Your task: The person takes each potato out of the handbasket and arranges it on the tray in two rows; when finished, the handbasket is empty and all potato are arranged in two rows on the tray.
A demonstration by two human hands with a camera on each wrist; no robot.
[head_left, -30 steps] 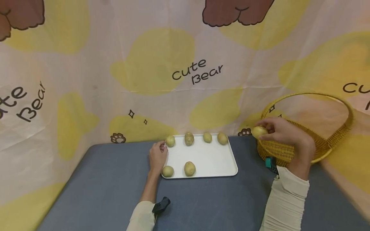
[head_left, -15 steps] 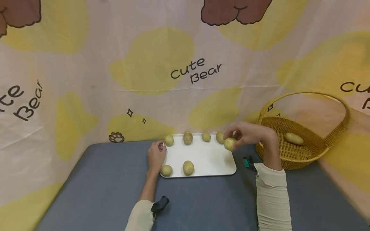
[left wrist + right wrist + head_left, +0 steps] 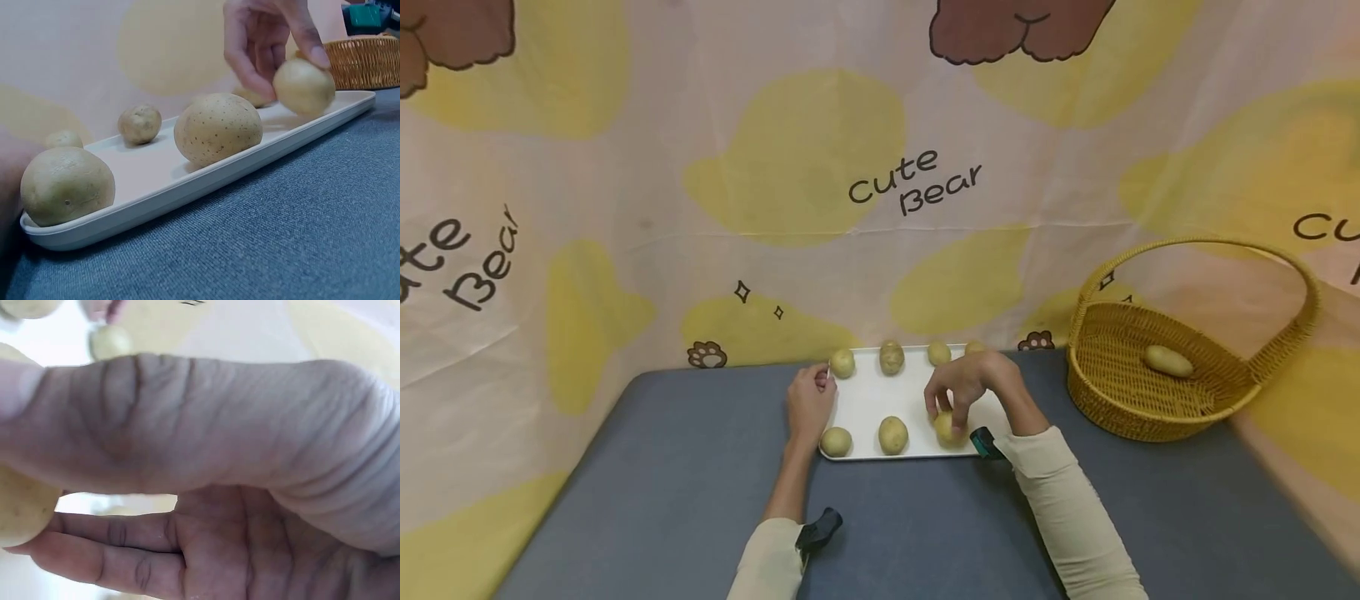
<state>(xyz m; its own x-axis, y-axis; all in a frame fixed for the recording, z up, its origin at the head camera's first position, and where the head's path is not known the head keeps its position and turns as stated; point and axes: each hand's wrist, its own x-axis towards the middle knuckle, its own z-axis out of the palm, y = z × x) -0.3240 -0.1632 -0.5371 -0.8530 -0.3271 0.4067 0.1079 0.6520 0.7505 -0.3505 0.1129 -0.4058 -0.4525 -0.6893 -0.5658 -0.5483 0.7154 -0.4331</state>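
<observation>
A white tray (image 3: 871, 397) lies on the grey table, with three potatoes showing along its back edge and two (image 3: 836, 442) (image 3: 892, 435) in its front row. My right hand (image 3: 946, 414) reaches down over the tray's front right and pinches a small potato (image 3: 950, 432) with its fingertips, low at the tray's surface. The left wrist view shows that potato (image 3: 304, 85) held from above, to the right of a larger potato (image 3: 218, 128). My left hand (image 3: 811, 398) grips the tray's left rim with curled fingers. In the right wrist view my palm fills the frame, with the potato (image 3: 17, 509) at its left.
A woven yellow basket (image 3: 1120, 396) with a tall handle stands at the table's right and holds one long potato (image 3: 1168, 361). A printed cloth backdrop hangs right behind the tray. Bare grey tabletop (image 3: 925, 525) spreads in front of the tray.
My right hand carried the potato from the basket's rim leftward and down to the tray's front row. The left hand stayed on the tray's rim.
</observation>
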